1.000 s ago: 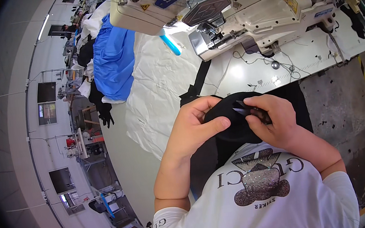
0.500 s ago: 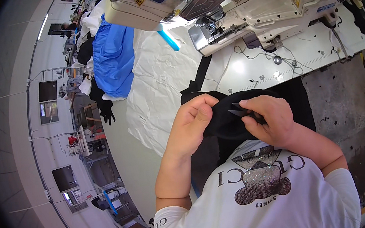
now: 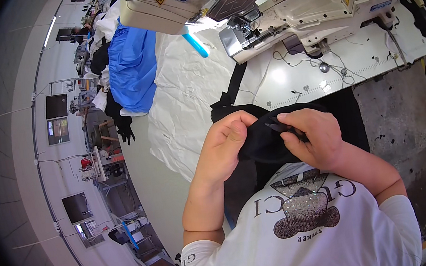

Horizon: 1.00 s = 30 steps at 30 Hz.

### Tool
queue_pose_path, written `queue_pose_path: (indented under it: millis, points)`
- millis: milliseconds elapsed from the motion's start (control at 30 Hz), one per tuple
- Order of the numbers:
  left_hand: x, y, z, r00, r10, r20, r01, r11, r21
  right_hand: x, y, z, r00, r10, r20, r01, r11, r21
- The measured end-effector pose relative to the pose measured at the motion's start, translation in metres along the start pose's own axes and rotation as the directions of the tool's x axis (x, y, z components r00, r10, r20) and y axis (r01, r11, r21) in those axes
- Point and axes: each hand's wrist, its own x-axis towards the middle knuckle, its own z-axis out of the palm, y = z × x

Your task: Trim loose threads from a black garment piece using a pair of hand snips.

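A piece of black fabric (image 3: 263, 148) is bunched in front of my chest, and part of it hangs down behind my hands. My left hand (image 3: 226, 144) is closed on its left side, thumb on top, the other fingertips hidden by the cloth. In my right hand (image 3: 317, 136) is a small pair of dark thread snips (image 3: 277, 125), pinched between thumb and fingers. Their two pointed blades face left over the fabric, slightly apart at the tips. Whether a thread lies between the blades is too small to tell.
Beyond my hands stands a cream sewing machine (image 3: 311, 20) on a white table (image 3: 292, 88) with loose threads and scraps. Crumpled white material (image 3: 181, 94) covers the table's left part, with blue gathered fabric (image 3: 133, 71) beside it. A black strip (image 3: 236, 85) runs toward the machine.
The snips have tilted slightly upward, and their blade tips look a little closer together. My left hand keeps its hold on the black fabric, nearly unmoved.
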Motion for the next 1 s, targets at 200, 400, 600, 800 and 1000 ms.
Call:
queue_pose_path:
  millis: [200, 400, 600, 800, 1000]
  points:
    - [0.000, -0.002, 0.000, 1.000, 0.017, -0.006, -0.017, 1.000, -0.004, -0.010, -0.003, -0.004, 0.967, 0.235, -0.095, -0.184, 0.910, 0.372]
    - [0.001, -0.003, -0.001, 1.000, 0.002, -0.013, -0.002, 0.999, -0.032, -0.011, -0.006, -0.009, 0.932, 0.358, -0.056, -0.270, 0.789, 0.553]
    - [-0.006, -0.001, -0.004, 0.997, -0.064, -0.051, 0.064, 0.998, 0.005, -0.008, 0.004, -0.028, 0.818, 0.535, -0.210, -0.306, 0.715, 0.628]
    - [0.003, -0.005, -0.014, 1.000, 0.029, -0.008, -0.029, 0.995, -0.100, -0.038, 0.037, -0.082, 0.779, 0.563, -0.277, -0.294, 0.718, 0.631]
    - [0.005, 0.002, -0.014, 0.999, 0.020, -0.025, -0.024, 0.990, -0.136, -0.080, 0.062, -0.248, 0.586, 0.684, -0.435, -0.204, 0.644, 0.737]
